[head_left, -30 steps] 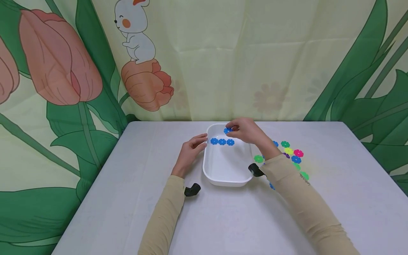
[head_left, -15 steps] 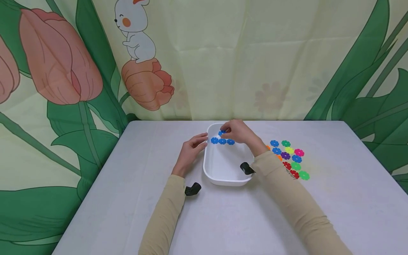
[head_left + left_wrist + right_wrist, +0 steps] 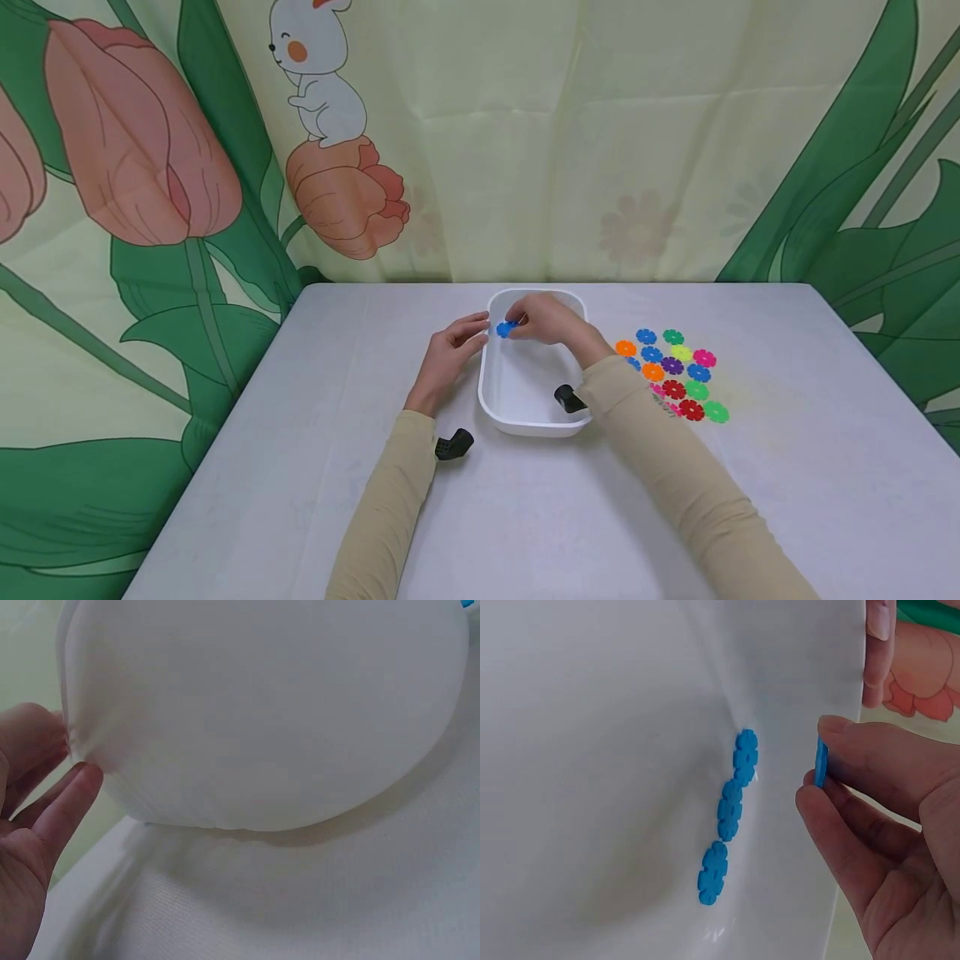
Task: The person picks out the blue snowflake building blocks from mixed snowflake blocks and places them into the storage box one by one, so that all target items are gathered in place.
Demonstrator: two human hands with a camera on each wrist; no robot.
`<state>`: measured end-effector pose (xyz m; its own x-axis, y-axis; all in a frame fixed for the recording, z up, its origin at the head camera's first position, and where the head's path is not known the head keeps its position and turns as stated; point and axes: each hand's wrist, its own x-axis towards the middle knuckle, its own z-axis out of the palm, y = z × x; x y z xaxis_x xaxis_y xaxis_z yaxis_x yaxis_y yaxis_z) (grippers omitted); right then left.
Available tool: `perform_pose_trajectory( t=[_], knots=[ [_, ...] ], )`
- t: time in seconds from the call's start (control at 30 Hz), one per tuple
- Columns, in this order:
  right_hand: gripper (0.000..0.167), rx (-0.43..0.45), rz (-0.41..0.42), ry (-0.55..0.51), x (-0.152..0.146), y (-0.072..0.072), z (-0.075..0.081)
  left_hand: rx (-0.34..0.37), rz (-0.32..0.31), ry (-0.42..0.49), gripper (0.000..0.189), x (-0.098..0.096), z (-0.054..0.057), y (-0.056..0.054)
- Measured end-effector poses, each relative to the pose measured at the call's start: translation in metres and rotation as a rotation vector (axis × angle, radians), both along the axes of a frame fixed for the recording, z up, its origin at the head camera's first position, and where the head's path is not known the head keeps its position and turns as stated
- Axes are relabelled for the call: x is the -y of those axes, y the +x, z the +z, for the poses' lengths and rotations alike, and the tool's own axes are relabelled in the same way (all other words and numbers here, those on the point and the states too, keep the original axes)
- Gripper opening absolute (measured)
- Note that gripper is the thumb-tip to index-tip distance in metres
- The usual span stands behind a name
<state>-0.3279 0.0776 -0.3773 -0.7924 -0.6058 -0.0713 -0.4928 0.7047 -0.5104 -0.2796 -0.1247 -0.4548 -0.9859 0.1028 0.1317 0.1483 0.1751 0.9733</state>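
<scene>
My right hand (image 3: 551, 321) is over the far left part of a white plastic tray (image 3: 525, 379). Between thumb and fingertips it pinches a blue snowflake disc (image 3: 821, 766), turned edge-on in the right wrist view. A row of three more blue snowflake discs (image 3: 730, 811) lies inside the tray, close by the held one; in the head view the hand covers most of the row. Over at the tray's left side, my left hand (image 3: 447, 358) touches the outer wall near the rim with extended fingertips, its thumb (image 3: 79, 799) also against the wall.
Loose snowflake discs in several colours, among them a purple disc (image 3: 672, 366), a yellow disc (image 3: 681, 353) and a red disc (image 3: 692, 410), lie right of the tray, partly behind the right sleeve. A printed curtain (image 3: 510, 167) hangs behind the white table (image 3: 787, 500).
My right hand has moved left and a little toward me with its blue disc, now covering most of the blue row. More loose discs show at right. My left hand stays put.
</scene>
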Motion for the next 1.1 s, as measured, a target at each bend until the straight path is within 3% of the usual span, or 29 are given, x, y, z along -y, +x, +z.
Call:
perform_pose_trajectory(
  t=[0.3,0.5,0.73,0.97,1.1],
  knots=[
    [0.024,-0.061,0.105,0.086,0.006,-0.003,-0.012,-0.026,-0.008,0.011,0.028,0.001,-0.001,0.001],
    [0.024,-0.006,0.097,0.141,0.011,-0.001,-0.015,-0.035,-0.011,0.012,0.029,0.002,-0.001,0.002],
    [0.025,-0.028,0.137,0.172,0.016,-0.004,-0.019,-0.043,-0.015,0.018,0.03,0.002,-0.002,0.002],
    [0.027,0.005,0.116,0.208,0.016,-0.005,-0.02,-0.037,-0.01,0.006,0.031,0.001,-0.001,0.001],
    [0.024,-0.019,0.121,0.172,0.013,-0.005,-0.02,-0.035,-0.009,0.001,0.034,0.001,-0.001,0.0]
  ],
)
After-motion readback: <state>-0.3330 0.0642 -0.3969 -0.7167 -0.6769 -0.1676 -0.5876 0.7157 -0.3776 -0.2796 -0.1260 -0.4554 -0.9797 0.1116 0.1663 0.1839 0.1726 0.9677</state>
